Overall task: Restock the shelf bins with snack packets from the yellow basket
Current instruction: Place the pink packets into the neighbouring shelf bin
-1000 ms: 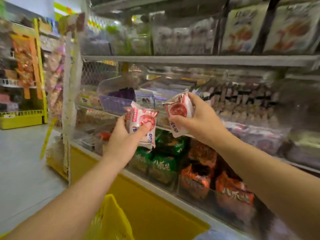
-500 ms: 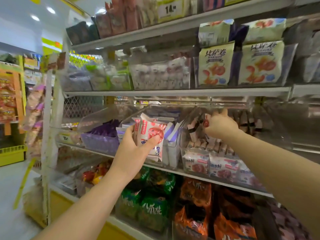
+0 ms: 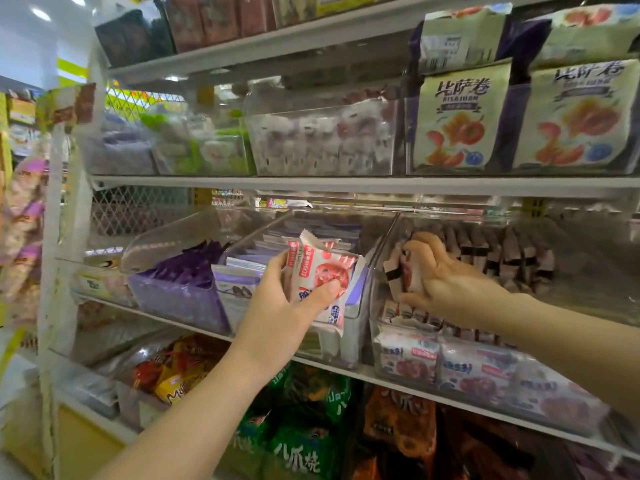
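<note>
My left hand (image 3: 277,306) grips two or three white-and-red snack packets (image 3: 325,271), held up in front of the middle clear bin (image 3: 349,327) on the middle shelf. My right hand (image 3: 446,285) is inside the clear bin to the right (image 3: 388,237). Its fingers curl round a white-and-red packet (image 3: 412,275) among the upright row of the same packets (image 3: 502,251). More of these packets lie flat behind that bin's front wall (image 3: 408,358). The yellow basket is out of view.
A purple-packet bin (image 3: 180,289) stands left of the middle bin. The shelf above (image 3: 346,183) overhangs closely, carrying clear bins and large cream snack bags (image 3: 457,116). Below hang green (image 3: 304,445) and orange bags (image 3: 398,420). A white upright post (image 3: 59,237) frames the shelf's left end.
My head has lifted, so the yellow basket has left the view. My right hand has carried its packet up into the right bin among the upright row. My left hand has risen with its packets.
</note>
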Demonstrator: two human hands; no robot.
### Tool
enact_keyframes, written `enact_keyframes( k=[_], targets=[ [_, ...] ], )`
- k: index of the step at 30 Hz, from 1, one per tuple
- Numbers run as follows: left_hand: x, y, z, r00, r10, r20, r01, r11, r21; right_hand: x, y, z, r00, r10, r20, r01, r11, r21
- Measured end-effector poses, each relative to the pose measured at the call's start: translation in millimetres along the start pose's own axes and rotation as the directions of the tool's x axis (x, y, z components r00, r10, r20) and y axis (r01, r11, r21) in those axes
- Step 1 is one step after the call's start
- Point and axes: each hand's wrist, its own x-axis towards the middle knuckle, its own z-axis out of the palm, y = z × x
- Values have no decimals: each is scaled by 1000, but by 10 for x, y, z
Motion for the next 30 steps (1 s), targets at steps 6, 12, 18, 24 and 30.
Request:
enact_keyframes(
  k=[6, 12, 18, 24, 30],
  targets=[
    [70, -51, 71, 1000, 15, 18, -14, 1000, -28, 204, -25, -78, 995, 95, -30, -98, 991, -88],
    [100, -40, 67, 999, 22, 31, -20, 999, -45, 150, 86, -87, 984, 23, 174, -4, 994, -106],
    [98, -24, 53, 999, 45, 26, -44, 998, -50, 127, 128, -41, 996, 56, -66, -49, 994, 101],
    [124, -56, 36, 998, 63, 20, -62, 997, -54, 187, 143, 4, 981, 121, 154, -114, 992, -52],
    [132, -42, 59, 997, 79, 27, -77, 995, -71, 198, 80, 72, 998, 51, -39, -55, 992, -111]
  ],
)
